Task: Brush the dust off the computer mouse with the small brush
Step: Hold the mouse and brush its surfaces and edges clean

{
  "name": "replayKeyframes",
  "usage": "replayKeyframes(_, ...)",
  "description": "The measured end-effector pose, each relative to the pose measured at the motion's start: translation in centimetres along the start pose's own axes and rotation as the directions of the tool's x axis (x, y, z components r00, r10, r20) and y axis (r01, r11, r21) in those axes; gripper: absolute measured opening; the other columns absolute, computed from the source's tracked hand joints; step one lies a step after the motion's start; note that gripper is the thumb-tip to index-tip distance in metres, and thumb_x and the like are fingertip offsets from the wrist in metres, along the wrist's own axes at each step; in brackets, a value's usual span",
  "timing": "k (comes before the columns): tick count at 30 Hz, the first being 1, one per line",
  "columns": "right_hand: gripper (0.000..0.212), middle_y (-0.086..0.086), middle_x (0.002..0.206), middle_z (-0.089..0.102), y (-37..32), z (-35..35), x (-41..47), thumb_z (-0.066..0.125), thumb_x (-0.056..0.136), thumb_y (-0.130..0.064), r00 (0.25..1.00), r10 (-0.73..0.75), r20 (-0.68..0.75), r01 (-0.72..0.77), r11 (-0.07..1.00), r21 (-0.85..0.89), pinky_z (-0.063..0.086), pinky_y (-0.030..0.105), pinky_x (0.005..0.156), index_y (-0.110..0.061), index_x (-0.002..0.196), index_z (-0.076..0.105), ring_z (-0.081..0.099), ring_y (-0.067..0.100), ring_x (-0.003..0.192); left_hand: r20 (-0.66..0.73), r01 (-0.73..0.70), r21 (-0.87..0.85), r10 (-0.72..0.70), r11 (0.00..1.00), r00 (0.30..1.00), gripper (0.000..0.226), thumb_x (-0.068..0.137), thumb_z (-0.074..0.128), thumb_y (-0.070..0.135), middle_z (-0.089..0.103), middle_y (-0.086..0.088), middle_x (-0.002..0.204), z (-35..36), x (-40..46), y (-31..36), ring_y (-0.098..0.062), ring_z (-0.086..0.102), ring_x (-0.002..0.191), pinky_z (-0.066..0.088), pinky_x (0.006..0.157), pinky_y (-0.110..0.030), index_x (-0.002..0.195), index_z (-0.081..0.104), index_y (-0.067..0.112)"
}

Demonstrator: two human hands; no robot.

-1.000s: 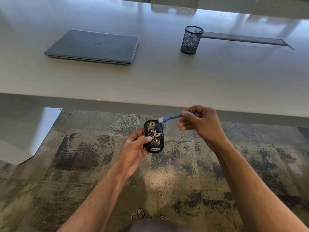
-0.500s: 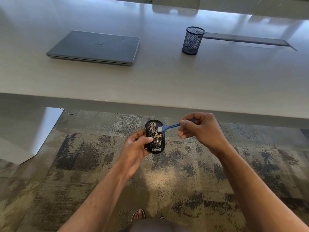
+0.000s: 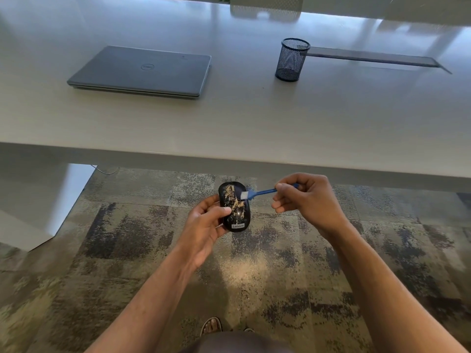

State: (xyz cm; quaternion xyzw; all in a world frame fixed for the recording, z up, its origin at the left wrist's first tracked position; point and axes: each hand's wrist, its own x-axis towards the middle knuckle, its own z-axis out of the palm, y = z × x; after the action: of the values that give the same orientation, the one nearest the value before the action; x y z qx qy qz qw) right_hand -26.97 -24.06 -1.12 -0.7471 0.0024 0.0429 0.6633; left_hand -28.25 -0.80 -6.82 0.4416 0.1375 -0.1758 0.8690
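A closed grey laptop (image 3: 142, 72) is laid flat on the pale table (image 3: 254, 118), left of centre. A black mesh pen cup (image 3: 291, 59) is stood upright well to its right, just beside a long dark slot (image 3: 372, 58). Mottled carpet (image 3: 127, 250) is seen below the table edge, with a sandalled foot (image 3: 211, 324) on it.

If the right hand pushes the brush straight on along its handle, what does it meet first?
The right hand pinches the small brush, whose handle points left. Its white bristles already sit at the dusty top of the mouse held by the left hand, so it would likely press into the mouse first.
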Motion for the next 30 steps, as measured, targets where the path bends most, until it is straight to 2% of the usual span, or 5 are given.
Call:
replayKeyframes(10, 0.007, 0.016, 0.077, 0.075, -0.4, 0.4, 0.2, 0.065, 0.095, -0.006, 0.999, -0.003, -0.045, 0.004, 1.000, 0.024, 0.061, 0.029, 0.064, -0.003, 0.096, 0.071, 0.074, 0.028, 0.067, 0.100, -0.010, 0.054, 0.005, 0.999, 0.995, 0.074, 0.070, 0.070, -0.005, 0.060, -0.024, 0.124, 0.0, 0.4, -0.2, -0.042, 0.064, 0.108, 0.058, 0.077, -0.052, 0.135, 0.053, 0.026)
replayKeyframes(16, 0.008, 0.016, 0.078, 0.075, -0.4, -0.2, -0.3, 0.065, 0.095, -0.007, 1.000, 0.014, -0.002, -0.014, 1.000, 0.010, 0.061, 0.030, 0.064, -0.002, 0.098, 0.071, 0.074, 0.029, 0.068, 0.103, -0.006, 0.095, -0.004, 0.995, 0.995, 0.073, 0.066, 0.068, -0.002, 0.058, -0.023, 0.126, 0.0, 0.1, 0.1, -0.039, 0.064, 0.105, 0.058, 0.072, -0.048, 0.133, 0.054, 0.023)
replayKeyframes(21, 0.008, 0.016, 0.077, 0.075, -1.0, 0.2, -0.2, 0.065, 0.095, -0.006, 0.998, -0.016, -0.059, 0.019, 0.999, 0.037, 0.061, 0.028, 0.063, -0.002, 0.097, 0.071, 0.074, 0.027, 0.066, 0.117, -0.003, 0.091, -0.008, 0.996, 0.993, 0.070, 0.069, 0.069, -0.008, 0.057, -0.025, 0.126, -0.1, -0.1, 0.0, -0.038, 0.065, 0.101, 0.059, 0.071, -0.047, 0.131, 0.054, 0.020)
replayKeyframes(24, 0.008, 0.017, 0.077, 0.075, -0.8, 0.8, -0.2, 0.064, 0.095, -0.005, 0.999, 0.020, -0.031, -0.019, 0.999, 0.026, 0.061, 0.029, 0.063, 0.000, 0.098, 0.070, 0.074, 0.027, 0.067, 0.117, 0.003, 0.095, -0.014, 0.996, 0.993, 0.070, 0.070, 0.065, -0.007, 0.057, -0.026, 0.126, -0.1, -0.2, 0.0, -0.037, 0.066, 0.099, 0.059, 0.069, -0.045, 0.134, 0.051, 0.019)
replayKeyframes(30, 0.007, 0.019, 0.076, 0.074, -0.4, 0.2, -1.5, 0.065, 0.094, -0.004, 0.999, 0.047, 0.024, -0.048, 0.999, 0.014, 0.060, 0.028, 0.061, 0.001, 0.095, 0.071, 0.074, 0.028, 0.065, 0.116, -0.005, 0.107, -0.008, 0.994, 0.993, 0.071, 0.071, 0.066, -0.008, 0.056, -0.026, 0.129, -0.5, -0.4, 0.0, -0.041, 0.062, 0.106, 0.059, 0.073, -0.048, 0.135, 0.050, 0.019)
